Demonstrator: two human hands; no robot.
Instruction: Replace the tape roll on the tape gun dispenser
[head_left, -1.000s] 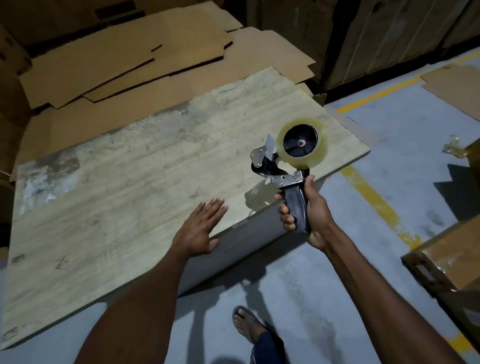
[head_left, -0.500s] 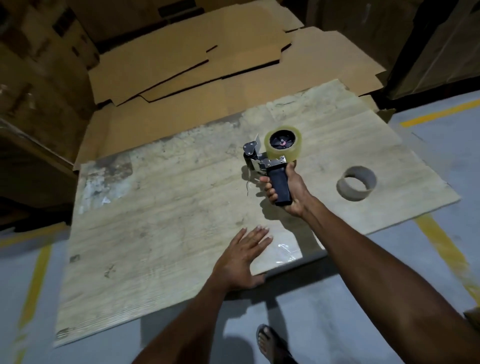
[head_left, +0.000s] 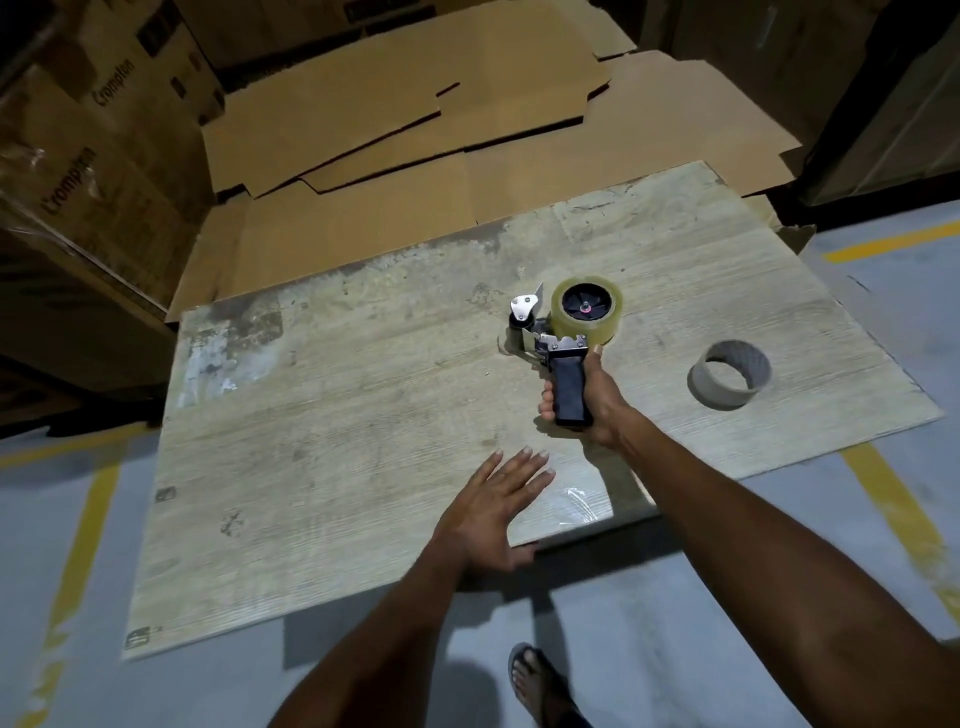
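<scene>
My right hand (head_left: 592, 400), fist still wrapped around the black-handled metal tape gun (head_left: 558, 343), has lowered it, fresh clear roll (head_left: 587, 312) fitted, onto the worn wooden board (head_left: 337, 441), left hand (head_left: 493, 514) flat, empty; replacement looks nearly done.

We see a worn, matt wood-grain worktop (head_left: 363, 426) with scuffed, blotchy patches. On the tape gun (head_left: 558, 348), a black matt plastic handle meets bright metal plates. The glossy, translucent yellowish tape roll (head_left: 597, 325) contrasts with a dull grey cardboard core (head_left: 727, 382) and flat brown corrugated cardboard sheets (head_left: 415, 130).
</scene>
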